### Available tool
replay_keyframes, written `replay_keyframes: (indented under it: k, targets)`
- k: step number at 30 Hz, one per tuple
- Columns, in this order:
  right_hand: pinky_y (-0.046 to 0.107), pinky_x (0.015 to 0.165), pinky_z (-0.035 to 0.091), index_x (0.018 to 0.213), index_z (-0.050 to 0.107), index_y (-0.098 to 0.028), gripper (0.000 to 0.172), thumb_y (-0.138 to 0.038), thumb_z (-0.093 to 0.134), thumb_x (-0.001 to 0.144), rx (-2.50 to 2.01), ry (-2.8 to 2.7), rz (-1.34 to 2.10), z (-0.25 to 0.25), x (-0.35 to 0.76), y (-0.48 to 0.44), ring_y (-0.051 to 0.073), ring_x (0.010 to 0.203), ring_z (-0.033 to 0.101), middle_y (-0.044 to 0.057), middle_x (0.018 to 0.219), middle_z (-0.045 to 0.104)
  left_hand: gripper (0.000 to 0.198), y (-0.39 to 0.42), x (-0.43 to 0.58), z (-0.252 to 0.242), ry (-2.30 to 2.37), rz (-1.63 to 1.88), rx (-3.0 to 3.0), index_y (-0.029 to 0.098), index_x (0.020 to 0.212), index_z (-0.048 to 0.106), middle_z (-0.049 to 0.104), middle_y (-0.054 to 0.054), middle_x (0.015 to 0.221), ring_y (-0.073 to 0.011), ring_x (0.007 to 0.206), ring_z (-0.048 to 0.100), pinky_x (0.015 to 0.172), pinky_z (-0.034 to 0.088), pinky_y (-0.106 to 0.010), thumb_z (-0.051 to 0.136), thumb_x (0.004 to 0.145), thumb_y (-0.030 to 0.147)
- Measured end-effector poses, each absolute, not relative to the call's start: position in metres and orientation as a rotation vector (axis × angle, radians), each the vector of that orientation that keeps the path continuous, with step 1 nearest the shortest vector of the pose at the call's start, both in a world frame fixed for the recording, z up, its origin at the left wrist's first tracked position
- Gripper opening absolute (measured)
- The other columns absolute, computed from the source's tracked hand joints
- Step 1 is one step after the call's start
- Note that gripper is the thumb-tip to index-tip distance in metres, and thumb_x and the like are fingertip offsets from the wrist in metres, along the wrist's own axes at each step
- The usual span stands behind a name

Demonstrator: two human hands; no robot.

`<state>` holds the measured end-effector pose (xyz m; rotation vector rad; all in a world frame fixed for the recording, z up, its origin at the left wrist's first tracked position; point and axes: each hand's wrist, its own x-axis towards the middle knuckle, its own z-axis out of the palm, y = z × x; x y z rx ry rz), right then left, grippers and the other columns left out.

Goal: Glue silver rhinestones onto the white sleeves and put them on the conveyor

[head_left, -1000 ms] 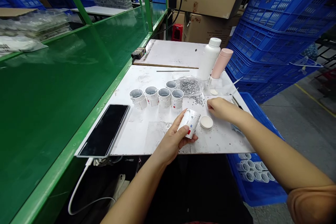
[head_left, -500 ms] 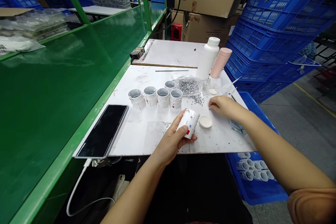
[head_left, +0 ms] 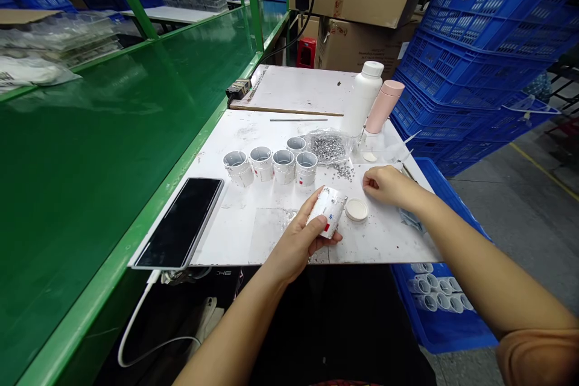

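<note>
My left hand [head_left: 296,240] is wrapped round a small white cylindrical part with red and blue marks [head_left: 329,211], held tilted just above the white board [head_left: 253,229]. My right hand [head_left: 384,184] rests on the board to the right, fingers curled and pinched near loose silver bits [head_left: 344,172]; what it pinches is too small to make out. A round white lid [head_left: 356,209] lies between the two hands. Several grey-white cylinders [head_left: 271,166] stand in a row further back, next to a clear bag of small silver parts [head_left: 328,146].
A black phone [head_left: 181,223] with a white cable lies at the board's left front. A white bottle [head_left: 366,96] and a pink flask [head_left: 383,105] stand at the back right. Blue crates [head_left: 470,42] are stacked on the right; a blue bin of cylinders [head_left: 434,301] sits below. A green bench [head_left: 90,151] runs along the left.
My right hand has shifted slightly towards the far right of the loose silver bits. My left hand still holds the cylinder in nearly the same spot.
</note>
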<state>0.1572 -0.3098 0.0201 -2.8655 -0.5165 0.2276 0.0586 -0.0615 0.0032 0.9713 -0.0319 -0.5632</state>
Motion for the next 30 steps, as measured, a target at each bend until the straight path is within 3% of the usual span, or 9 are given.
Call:
replay_keyframes:
  k: [6,13,30]
  targets:
    - [0.029,0.064,0.039,0.069,0.055,-0.018,0.012,-0.010,0.049,0.078,-2.826,-0.584,0.098,0.030,0.143,-0.307,0.016,0.068,0.052,0.005,0.075,0.060,0.070,-0.062,0.058,0.004,-0.014,-0.557,0.963,0.034,0.148,0.033,0.052,-0.007,0.132,-0.0124,0.079,0.063,0.085,0.051,-0.033,0.065,0.085,0.041]
    - [0.031,0.078,0.046,0.080,0.056,-0.018,0.009,-0.013,0.049,0.085,-2.547,-0.863,0.096,0.039,0.121,-0.300,0.019,0.087,0.056,0.008,0.097,0.057,0.071,-0.063,0.059,0.003,0.006,-0.548,0.914,0.033,0.147,0.034,0.053,-0.008,0.130,-0.0118,0.078,0.063,0.083,0.051,-0.033,0.066,0.084,0.039]
    - [0.032,0.075,0.048,0.074,0.056,-0.016,0.016,-0.010,0.046,0.086,-2.629,-0.954,0.161,0.023,0.122,-0.292,0.019,0.081,0.056,0.009,0.090,0.058,0.069,-0.062,0.060,0.001,-0.026,-0.565,0.919,0.033,0.148,0.033,0.053,-0.008,0.130,-0.0129,0.081,0.063,0.083,0.051,-0.033,0.064,0.086,0.039]
